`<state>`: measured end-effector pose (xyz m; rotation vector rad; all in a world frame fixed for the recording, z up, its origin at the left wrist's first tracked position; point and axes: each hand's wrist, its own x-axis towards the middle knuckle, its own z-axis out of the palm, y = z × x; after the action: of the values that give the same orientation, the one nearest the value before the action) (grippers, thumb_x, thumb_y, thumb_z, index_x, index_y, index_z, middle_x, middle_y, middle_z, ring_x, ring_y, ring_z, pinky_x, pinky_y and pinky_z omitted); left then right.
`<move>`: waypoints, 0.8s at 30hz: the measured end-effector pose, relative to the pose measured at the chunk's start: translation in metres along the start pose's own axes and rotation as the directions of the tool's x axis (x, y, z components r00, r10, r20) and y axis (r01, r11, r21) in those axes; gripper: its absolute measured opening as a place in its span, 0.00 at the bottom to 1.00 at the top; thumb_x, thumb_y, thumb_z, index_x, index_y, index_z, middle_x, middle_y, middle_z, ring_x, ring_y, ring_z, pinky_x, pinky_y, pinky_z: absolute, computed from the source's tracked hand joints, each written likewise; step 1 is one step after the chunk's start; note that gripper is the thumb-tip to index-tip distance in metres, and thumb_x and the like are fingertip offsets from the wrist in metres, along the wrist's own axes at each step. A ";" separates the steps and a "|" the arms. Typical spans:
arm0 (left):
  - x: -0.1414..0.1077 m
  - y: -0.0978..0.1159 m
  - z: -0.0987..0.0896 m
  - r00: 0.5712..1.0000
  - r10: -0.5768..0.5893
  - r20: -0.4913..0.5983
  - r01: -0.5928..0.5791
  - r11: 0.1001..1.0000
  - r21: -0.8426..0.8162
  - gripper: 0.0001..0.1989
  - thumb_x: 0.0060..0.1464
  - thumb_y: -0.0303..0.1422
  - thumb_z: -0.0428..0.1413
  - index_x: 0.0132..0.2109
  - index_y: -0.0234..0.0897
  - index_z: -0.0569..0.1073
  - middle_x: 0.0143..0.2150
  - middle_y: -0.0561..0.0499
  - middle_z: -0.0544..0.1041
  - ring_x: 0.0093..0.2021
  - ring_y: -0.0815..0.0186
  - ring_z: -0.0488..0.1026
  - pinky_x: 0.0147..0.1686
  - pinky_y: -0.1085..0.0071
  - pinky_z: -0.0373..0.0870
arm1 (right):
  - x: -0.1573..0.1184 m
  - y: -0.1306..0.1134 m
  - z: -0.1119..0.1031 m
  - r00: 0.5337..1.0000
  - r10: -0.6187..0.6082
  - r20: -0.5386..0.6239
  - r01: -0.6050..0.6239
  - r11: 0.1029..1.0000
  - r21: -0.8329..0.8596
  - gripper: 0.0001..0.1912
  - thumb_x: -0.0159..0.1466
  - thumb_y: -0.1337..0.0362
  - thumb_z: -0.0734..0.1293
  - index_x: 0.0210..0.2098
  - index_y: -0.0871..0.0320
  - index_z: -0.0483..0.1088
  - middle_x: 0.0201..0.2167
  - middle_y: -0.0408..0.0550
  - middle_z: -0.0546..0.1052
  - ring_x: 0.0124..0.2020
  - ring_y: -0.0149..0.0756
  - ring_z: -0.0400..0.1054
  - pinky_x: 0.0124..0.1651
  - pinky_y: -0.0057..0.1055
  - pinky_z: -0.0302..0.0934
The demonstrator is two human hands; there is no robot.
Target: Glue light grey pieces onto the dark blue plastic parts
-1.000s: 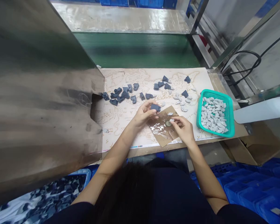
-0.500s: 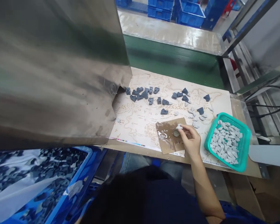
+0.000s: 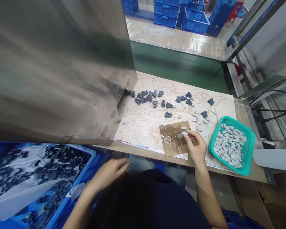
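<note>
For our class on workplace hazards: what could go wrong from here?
The pale grey flake pinched in the right hand might slip onto the glossy, wet-looking brown cardboard square. The teal plastic basket of similar flakes sits near the front edge of the tan worktop, so a bump could spill it.

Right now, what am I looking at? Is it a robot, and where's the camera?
No robot: it's a person working with bare hands. The camera is worn on their head, looking forward and down, so every picture comes from there. The right hand pinches a small pale piece over a brown square. The left hand is down by the table; I can't tell if it holds anything. Dark pieces lie on a map-patterned sheet. The green basket holds many pale ones.
</note>
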<state>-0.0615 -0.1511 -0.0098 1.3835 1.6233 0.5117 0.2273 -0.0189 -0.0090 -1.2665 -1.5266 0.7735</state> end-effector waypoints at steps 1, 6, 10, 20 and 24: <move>0.016 0.014 -0.002 0.997 0.064 -0.051 -0.063 0.998 0.027 0.13 0.55 0.40 0.50 0.40 0.43 0.78 0.32 0.51 0.79 0.31 0.62 0.74 0.35 0.70 0.67 | -0.003 0.001 -0.001 1.000 0.011 -0.012 -0.011 1.000 0.008 0.08 0.58 0.59 0.68 0.35 0.56 0.74 0.33 0.48 0.77 0.31 0.35 0.71 0.31 0.30 0.67; 0.136 0.093 0.003 0.824 0.466 -0.321 -0.375 0.874 0.308 0.22 0.53 0.34 0.56 0.55 0.39 0.70 0.52 0.43 0.74 0.53 0.55 0.68 0.49 0.63 0.66 | -0.013 -0.002 -0.004 0.998 0.027 -0.054 -0.025 0.999 0.025 0.09 0.58 0.58 0.68 0.35 0.56 0.74 0.32 0.49 0.78 0.31 0.36 0.72 0.31 0.31 0.68; 0.195 0.118 0.025 0.898 0.434 -0.078 -0.347 0.805 0.482 0.13 0.53 0.27 0.54 0.47 0.33 0.74 0.50 0.39 0.74 0.54 0.52 0.67 0.48 0.59 0.67 | -0.020 -0.013 -0.011 0.996 -0.063 -0.065 0.060 0.997 -0.040 0.07 0.59 0.59 0.68 0.36 0.55 0.75 0.33 0.49 0.77 0.33 0.37 0.72 0.34 0.32 0.69; 0.134 0.113 0.015 0.769 0.623 -0.140 -0.554 0.542 -0.632 0.12 0.50 0.39 0.61 0.40 0.39 0.72 0.47 0.48 0.75 0.49 0.62 0.73 0.44 0.67 0.73 | -0.018 -0.020 -0.011 0.994 -0.105 0.011 0.105 0.984 -0.147 0.07 0.61 0.59 0.66 0.35 0.54 0.75 0.35 0.49 0.77 0.34 0.38 0.72 0.34 0.33 0.70; 0.103 0.119 0.010 0.746 0.647 -0.157 -0.546 0.460 -0.700 0.11 0.49 0.38 0.62 0.38 0.39 0.73 0.46 0.48 0.76 0.46 0.62 0.76 0.45 0.67 0.74 | -0.008 -0.004 0.001 0.973 -0.170 0.157 0.209 0.937 -0.280 0.09 0.64 0.59 0.63 0.36 0.54 0.74 0.36 0.49 0.78 0.35 0.39 0.72 0.35 0.35 0.68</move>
<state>0.0173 -0.0238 0.0408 1.2820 0.5965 1.2940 0.2251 -0.0269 -0.0082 -1.2761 -1.8950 0.5232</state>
